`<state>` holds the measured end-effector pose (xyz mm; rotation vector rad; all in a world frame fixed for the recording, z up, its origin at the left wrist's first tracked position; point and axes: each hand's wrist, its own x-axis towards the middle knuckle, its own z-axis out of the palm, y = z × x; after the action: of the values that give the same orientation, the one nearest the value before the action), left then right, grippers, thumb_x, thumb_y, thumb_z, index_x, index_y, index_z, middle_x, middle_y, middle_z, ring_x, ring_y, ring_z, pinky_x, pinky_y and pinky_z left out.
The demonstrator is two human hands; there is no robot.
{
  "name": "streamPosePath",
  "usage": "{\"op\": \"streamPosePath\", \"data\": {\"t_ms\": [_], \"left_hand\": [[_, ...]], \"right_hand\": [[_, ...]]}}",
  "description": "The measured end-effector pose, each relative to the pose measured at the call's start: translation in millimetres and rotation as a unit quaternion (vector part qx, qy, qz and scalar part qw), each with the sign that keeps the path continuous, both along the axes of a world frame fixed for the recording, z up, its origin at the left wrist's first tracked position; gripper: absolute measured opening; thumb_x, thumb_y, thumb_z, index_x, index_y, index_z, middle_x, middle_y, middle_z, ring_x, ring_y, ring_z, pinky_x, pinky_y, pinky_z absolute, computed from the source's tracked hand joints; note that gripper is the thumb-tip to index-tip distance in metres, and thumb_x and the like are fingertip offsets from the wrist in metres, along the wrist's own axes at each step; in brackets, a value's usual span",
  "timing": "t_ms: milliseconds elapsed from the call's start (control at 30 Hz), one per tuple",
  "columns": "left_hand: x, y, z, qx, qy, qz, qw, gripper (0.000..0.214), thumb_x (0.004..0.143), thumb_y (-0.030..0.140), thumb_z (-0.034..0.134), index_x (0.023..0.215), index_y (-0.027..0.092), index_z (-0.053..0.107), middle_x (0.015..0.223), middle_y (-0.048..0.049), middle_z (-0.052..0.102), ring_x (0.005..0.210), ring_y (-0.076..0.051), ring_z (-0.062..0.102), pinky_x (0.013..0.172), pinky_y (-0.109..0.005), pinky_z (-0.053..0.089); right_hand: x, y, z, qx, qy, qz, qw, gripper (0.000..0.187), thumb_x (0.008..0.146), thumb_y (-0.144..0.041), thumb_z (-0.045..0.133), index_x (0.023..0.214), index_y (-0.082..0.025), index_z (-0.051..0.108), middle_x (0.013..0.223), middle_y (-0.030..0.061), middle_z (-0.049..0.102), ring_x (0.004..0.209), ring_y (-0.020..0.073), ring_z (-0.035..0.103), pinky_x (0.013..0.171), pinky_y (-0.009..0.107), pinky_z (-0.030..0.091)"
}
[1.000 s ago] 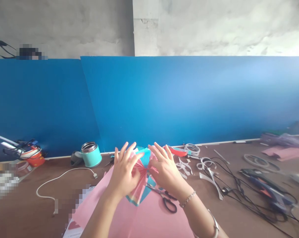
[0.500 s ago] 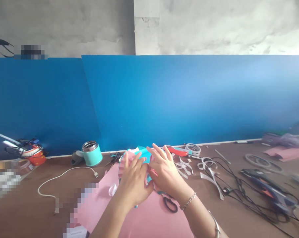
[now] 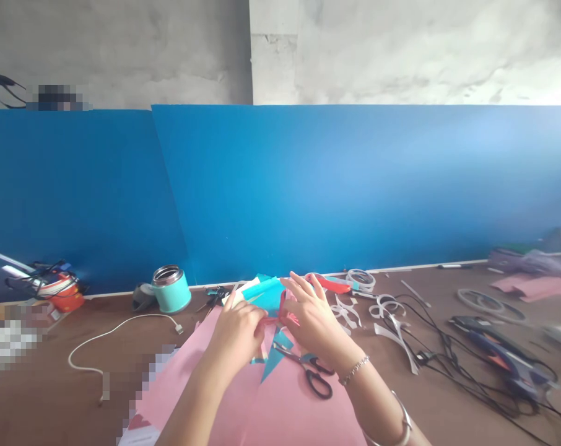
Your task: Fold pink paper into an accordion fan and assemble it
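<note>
My left hand (image 3: 238,331) is closed, its fingertips pinching one end of a pink folded strip (image 3: 273,321). The strip runs across to my right hand (image 3: 312,314), whose thumb side grips the other end while several fingers stretch up and away. I cannot tell whether the strip is paper or cloth. Blue paper pieces (image 3: 267,297) lie behind and below the hands, a pointed one among them. Scissors (image 3: 300,358) with dark handles rest just under my right hand, on a large pink sheet (image 3: 280,409).
To the left stand a turquoise open flask (image 3: 171,291) and a white cable (image 3: 95,328). White curled strips (image 3: 396,341), black cords (image 3: 452,365) and a glue gun (image 3: 508,365) lie to the right. A blue partition (image 3: 331,192) borders the brown table (image 3: 43,396) at the back.
My left hand has shifted left and its fingers have drawn together. The hands are farther apart, with the pink strip stretched between them. The scissors and blue paper show more.
</note>
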<state>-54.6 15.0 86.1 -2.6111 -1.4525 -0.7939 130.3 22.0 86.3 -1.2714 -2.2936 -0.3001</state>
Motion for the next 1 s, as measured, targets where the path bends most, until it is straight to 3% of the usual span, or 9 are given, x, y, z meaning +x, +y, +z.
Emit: {"op": "streamPosePath", "data": {"t_ms": [233,367,433,500,600,700,800,900,1000], "left_hand": [[-6.4,3.2,1.5,-0.031,0.019,0.007,0.999,0.038,0.087,0.021,0.040,0.057,0.027,0.064,0.055,-0.0018,0.065,0.073,-0.024,0.065,0.092,-0.043,0.042],[-9.6,4.7,-0.6,-0.005,-0.003,-0.007,1.000,0.023,0.078,0.012,0.049,0.070,0.026,0.066,0.071,-0.0008,0.070,0.084,-0.023,0.064,0.106,-0.047,0.028],[-12.3,5.8,-0.9,-0.006,-0.008,0.000,1.000,0.026,0.072,0.007,0.049,0.075,0.025,0.067,0.078,-0.0012,0.071,0.085,-0.022,0.064,0.109,-0.048,0.022],[-16.0,6.9,0.7,-0.018,-0.020,0.005,1.000,0.023,0.072,0.011,0.053,0.083,0.025,0.068,0.085,-0.0030,0.073,0.090,-0.024,0.064,0.109,-0.048,0.024],[-22.9,8.4,6.1,-0.062,-0.082,0.008,0.995,0.026,0.076,0.026,0.056,0.099,0.024,0.068,0.104,-0.0066,0.070,0.102,-0.027,0.061,0.097,-0.042,0.040],[-28.5,10.2,10.4,-0.145,-0.176,0.015,0.974,0.027,0.081,0.030,0.049,0.099,0.024,0.068,0.108,-0.0060,0.069,0.101,-0.025,0.062,0.085,-0.034,0.047],[-29.9,12.8,10.4,-0.212,-0.264,0.013,0.941,0.023,0.078,0.030,0.052,0.092,0.022,0.070,0.102,-0.0052,0.071,0.097,-0.025,0.064,0.084,-0.033,0.048],[-29.0,16.0,7.2,-0.236,-0.320,0.007,0.917,0.021,0.074,0.028,0.056,0.086,0.020,0.071,0.095,-0.0062,0.072,0.090,-0.025,0.065,0.081,-0.034,0.049],[-30.0,19.3,3.0,-0.234,-0.333,-0.005,0.913,0.022,0.074,0.028,0.055,0.085,0.019,0.073,0.093,-0.0067,0.072,0.088,-0.024,0.065,0.079,-0.034,0.049]], "right_hand": [[-1.0,0.9,-1.9,0.006,0.006,0.009,1.000,0.016,0.080,-0.011,0.053,0.075,-0.020,0.065,0.135,0.0081,0.051,0.133,0.0292,0.033,0.108,0.060,0.018],[2.4,3.2,-3.0,0.009,0.006,0.000,1.000,0.015,0.078,-0.010,0.054,0.072,-0.020,0.064,0.135,0.0076,0.051,0.133,0.0292,0.033,0.109,0.059,0.017],[4.3,4.7,-3.9,0.012,0.008,-0.002,1.000,0.014,0.078,-0.010,0.054,0.071,-0.019,0.063,0.135,0.0073,0.051,0.133,0.0290,0.033,0.109,0.059,0.016],[6.3,5.9,-4.4,0.015,0.010,-0.004,1.000,0.014,0.078,-0.010,0.054,0.071,-0.019,0.063,0.134,0.0075,0.052,0.133,0.0286,0.033,0.109,0.059,0.015],[9.6,6.7,-3.4,0.016,0.021,-0.008,1.000,0.015,0.077,-0.009,0.053,0.073,-0.020,0.063,0.133,0.0078,0.052,0.132,0.0285,0.033,0.109,0.059,0.017],[12.7,6.8,-0.5,0.011,0.036,-0.014,0.999,0.015,0.078,-0.010,0.053,0.072,-0.020,0.063,0.133,0.0073,0.052,0.132,0.0285,0.033,0.108,0.059,0.019],[14.5,6.8,1.4,0.009,0.041,-0.018,0.999,0.017,0.078,-0.010,0.052,0.071,-0.020,0.063,0.133,0.0063,0.053,0.132,0.0281,0.035,0.108,0.059,0.019],[15.7,7.0,1.3,0.018,0.046,-0.015,0.999,0.018,0.080,-0.011,0.051,0.071,-0.021,0.064,0.131,0.0058,0.054,0.131,0.0284,0.035,0.108,0.060,0.020],[17.7,7.3,0.9,0.018,0.054,-0.013,0.998,0.018,0.080,-0.013,0.052,0.070,-0.021,0.064,0.131,0.0052,0.055,0.132,0.0281,0.035,0.108,0.060,0.019]]}}
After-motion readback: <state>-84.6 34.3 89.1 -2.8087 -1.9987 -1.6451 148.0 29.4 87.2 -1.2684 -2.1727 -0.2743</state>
